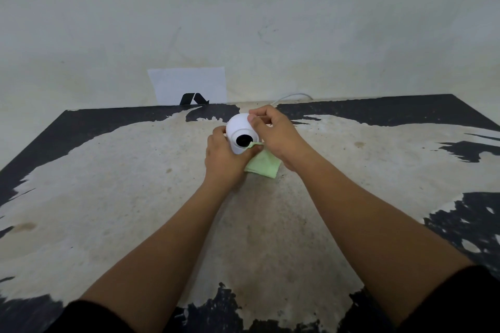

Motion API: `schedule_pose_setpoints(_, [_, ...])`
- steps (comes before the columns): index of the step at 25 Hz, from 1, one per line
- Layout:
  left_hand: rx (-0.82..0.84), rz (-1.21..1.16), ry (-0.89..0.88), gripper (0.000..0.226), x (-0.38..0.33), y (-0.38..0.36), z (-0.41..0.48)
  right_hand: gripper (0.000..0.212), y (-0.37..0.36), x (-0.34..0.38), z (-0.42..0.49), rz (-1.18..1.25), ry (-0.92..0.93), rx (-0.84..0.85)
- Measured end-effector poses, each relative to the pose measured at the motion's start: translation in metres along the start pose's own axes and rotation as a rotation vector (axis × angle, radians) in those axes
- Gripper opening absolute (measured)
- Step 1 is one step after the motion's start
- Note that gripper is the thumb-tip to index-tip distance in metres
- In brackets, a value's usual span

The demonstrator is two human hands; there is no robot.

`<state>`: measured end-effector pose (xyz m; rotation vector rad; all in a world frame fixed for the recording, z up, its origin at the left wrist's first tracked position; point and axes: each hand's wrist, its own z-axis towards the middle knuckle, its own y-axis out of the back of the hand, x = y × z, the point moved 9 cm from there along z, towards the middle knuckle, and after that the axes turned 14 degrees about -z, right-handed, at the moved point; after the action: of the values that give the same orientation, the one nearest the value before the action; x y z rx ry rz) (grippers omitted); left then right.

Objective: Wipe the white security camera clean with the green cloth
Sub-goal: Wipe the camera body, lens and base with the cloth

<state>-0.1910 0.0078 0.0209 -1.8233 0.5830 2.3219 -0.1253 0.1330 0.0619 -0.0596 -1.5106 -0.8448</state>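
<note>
The white security camera (239, 127), with a round black lens facing me, stands at the far middle of the table. My left hand (223, 155) wraps its left side and lower body, the thumb below the lens. My right hand (273, 135) holds the dome's top right, thumb on the white shell. The green cloth (263, 166) sits folded between both hands, under the right palm. One of its corners reaches up to the lens rim beside my left thumb. I cannot tell which hand pins the cloth.
The table (135, 184) has a worn beige top with black patches and runs to a pale wall. A white paper with a black mark (189, 86) leans on the wall behind. A white cable (292, 96) runs back from the camera.
</note>
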Motion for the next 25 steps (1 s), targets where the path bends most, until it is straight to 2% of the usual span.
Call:
schedule_pose_setpoints(3, [-0.057,0.041,0.029,0.086,0.001,-0.004,-0.004,0.026,0.000,-0.001,-0.002,0.013,-0.013,0.018])
schedule_pose_setpoints(6, [-0.043,0.105,0.028,0.083,0.006,-0.003,-0.004,0.025,0.001,-0.001,0.000,-0.026,0.000,0.011])
schedule_pose_setpoints(9, [0.035,0.097,0.024,0.078,0.014,0.005,0.000,0.024,0.000,-0.002,0.001,-0.030,0.009,0.002])
schedule_pose_setpoints(14, [0.219,-0.003,-0.033,0.047,0.008,0.020,0.003,0.022,-0.001,-0.002,0.001,-0.025,0.000,0.014])
schedule_pose_setpoints(17, [0.246,-0.020,-0.005,0.041,0.007,0.022,0.005,0.023,-0.002,-0.002,0.000,-0.025,-0.012,0.020])
schedule_pose_setpoints(19, [0.248,0.014,0.016,0.045,0.012,0.018,0.004,0.023,-0.001,-0.002,0.000,-0.030,-0.014,0.019])
schedule_pose_setpoints(21, [0.233,0.078,0.033,0.059,0.016,0.012,0.003,0.023,-0.002,-0.002,0.000,-0.035,-0.015,0.021])
schedule_pose_setpoints(25, [0.116,0.177,0.081,0.085,0.017,0.004,0.001,0.024,-0.001,-0.001,-0.002,-0.025,-0.012,0.012])
